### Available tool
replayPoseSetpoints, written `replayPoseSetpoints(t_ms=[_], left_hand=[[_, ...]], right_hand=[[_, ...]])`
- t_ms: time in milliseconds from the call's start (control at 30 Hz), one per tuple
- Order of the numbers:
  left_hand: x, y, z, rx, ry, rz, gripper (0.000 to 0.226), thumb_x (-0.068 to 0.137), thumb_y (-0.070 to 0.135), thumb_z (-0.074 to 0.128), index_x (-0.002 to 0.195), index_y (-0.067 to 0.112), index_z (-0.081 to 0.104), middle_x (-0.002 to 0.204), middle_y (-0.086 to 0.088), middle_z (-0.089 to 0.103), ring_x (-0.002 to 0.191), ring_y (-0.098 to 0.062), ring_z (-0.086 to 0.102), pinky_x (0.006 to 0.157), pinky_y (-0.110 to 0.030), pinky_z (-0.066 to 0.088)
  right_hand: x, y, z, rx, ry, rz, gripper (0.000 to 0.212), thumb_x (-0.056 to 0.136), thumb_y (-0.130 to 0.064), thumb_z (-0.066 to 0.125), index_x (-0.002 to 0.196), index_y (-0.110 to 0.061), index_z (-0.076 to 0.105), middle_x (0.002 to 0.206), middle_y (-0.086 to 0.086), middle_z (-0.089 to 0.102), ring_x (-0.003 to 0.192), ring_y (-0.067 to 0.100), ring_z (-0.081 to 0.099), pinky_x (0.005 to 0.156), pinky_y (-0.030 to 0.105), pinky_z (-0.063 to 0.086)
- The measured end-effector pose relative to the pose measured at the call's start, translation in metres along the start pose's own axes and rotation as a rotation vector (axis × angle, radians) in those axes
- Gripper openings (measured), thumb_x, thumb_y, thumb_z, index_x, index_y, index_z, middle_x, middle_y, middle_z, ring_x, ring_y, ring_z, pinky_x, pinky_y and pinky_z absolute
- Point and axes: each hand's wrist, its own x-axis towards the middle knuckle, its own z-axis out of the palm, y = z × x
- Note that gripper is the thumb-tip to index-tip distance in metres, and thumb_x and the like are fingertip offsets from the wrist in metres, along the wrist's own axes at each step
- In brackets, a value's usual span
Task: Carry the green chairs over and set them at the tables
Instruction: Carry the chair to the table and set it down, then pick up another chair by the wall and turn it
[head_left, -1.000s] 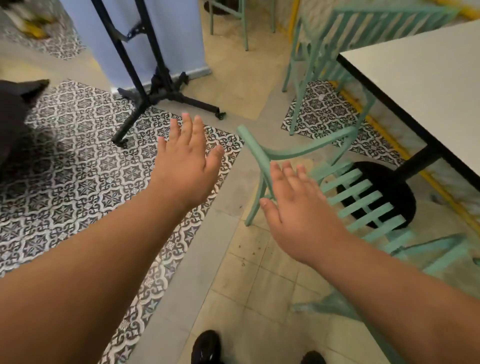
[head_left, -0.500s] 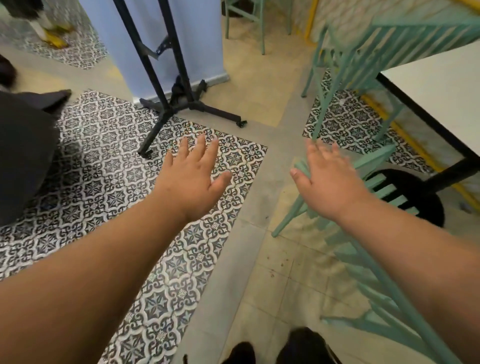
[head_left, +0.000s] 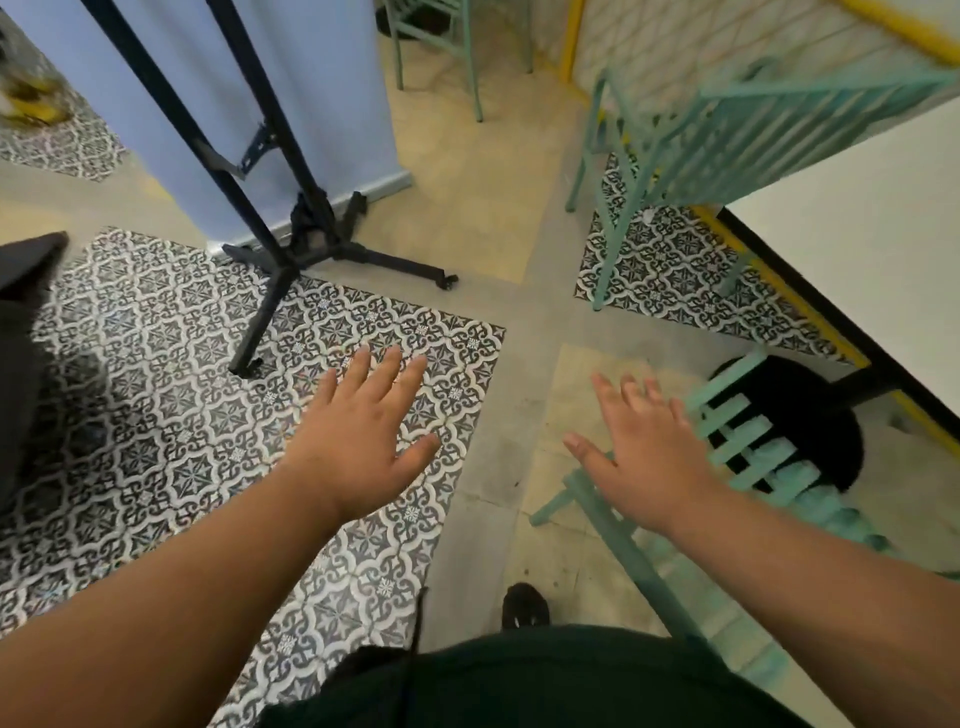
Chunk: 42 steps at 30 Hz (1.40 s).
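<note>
Both hands are empty, fingers straight and spread — the left hand over the patterned floor, the right hand above the green chair, whose slatted seat lies just right of its fingertips, drawn up close to the white table. The risk is underfoot — a chair leg juts out below that thumb near the shoe, so a step could trip the person or shove the chair.

Near green chair partly behind right hand; table edge-cropped.
</note>
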Motion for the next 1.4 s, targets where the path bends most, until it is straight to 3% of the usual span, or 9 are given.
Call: replayPoseSetpoints(t_ms=[300,633,933,1133,1400], left_hand=[[0.171,-0.059,-0.058,-0.007,0.115,0.233,0.086,0.093,0.074,0.017,0.162,0.029,-0.005,0.17,-0.002,-0.003,0.156,-0.029,-0.005,0.125,-0.053,0.005],[0.348,-0.104,-0.121,0.142,-0.005,0.536,0.087,0.092,0.072,0.024,0.161,0.031,-0.01,0.17,-0.001,-0.008,0.155,-0.025,-0.01,0.126,-0.053,0.005],[0.511,-0.024,-0.158,0.129,0.036,0.642,0.086,0.093,0.069,0.025,0.162,0.028,-0.003,0.171,-0.003,0.001,0.156,-0.028,-0.002,0.125,-0.052,0.009],[0.617,0.031,-0.183,0.084,0.051,0.66,0.086,0.092,0.068,0.028,0.162,0.026,0.001,0.17,-0.006,0.008,0.156,-0.031,0.006,0.124,-0.054,0.015],[0.768,0.113,-0.209,0.086,0.064,0.822,0.091,0.087,0.074,0.018,0.162,0.027,0.0,0.17,-0.005,0.009,0.156,-0.03,0.007,0.124,-0.054,0.017]], right_hand=[[0.109,0.001,-0.035,0.02,0.112,0.161,0.085,0.091,-0.072,0.018,0.161,-0.023,0.011,0.168,0.008,0.017,0.154,0.03,0.007,0.124,0.052,0.003],[0.191,-0.011,-0.07,0.144,0.219,0.475,0.085,0.092,-0.071,0.027,0.16,-0.021,0.016,0.165,0.011,0.023,0.153,0.034,0.011,0.122,0.054,0.008],[0.266,0.089,-0.116,0.188,0.267,0.626,0.084,0.093,-0.069,0.028,0.161,-0.02,0.016,0.166,0.012,0.022,0.153,0.034,0.011,0.123,0.05,0.009],[0.322,0.16,-0.163,0.181,0.25,0.651,0.086,0.091,-0.069,0.024,0.16,-0.018,0.017,0.164,0.013,0.028,0.151,0.035,0.017,0.122,0.055,0.017],[0.408,0.248,-0.207,0.186,0.319,0.781,0.089,0.089,-0.071,0.023,0.161,-0.018,0.017,0.164,0.011,0.027,0.153,0.034,0.015,0.124,0.051,0.014]])
